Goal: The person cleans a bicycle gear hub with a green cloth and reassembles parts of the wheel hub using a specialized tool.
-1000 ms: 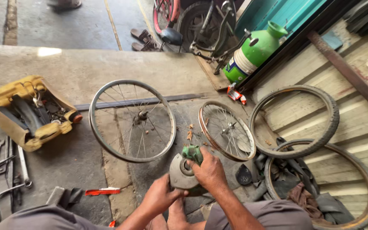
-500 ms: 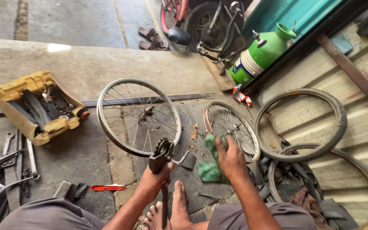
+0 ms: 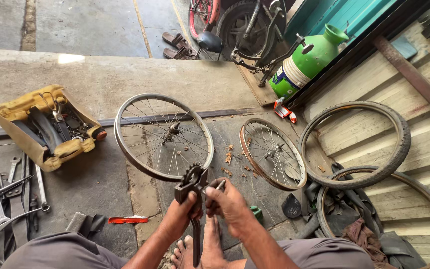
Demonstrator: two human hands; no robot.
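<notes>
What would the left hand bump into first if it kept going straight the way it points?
Probably the big spoked wheel: the left hand, gripping a toothed metal tool, points up and away toward its near rim, though depth is unclear.

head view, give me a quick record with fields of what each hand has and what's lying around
left hand: left hand grips a dark crank arm with chainring, held upright
right hand: right hand pinches a small metal part beside the chainring
in front: large spoked wheel rim flat on the concrete; smaller spoked rim to its right
right side: two bare tyres, rags
left side: yellow tool tray, wrenches
far: green jug, sandals
between the knees: bare feet
</notes>
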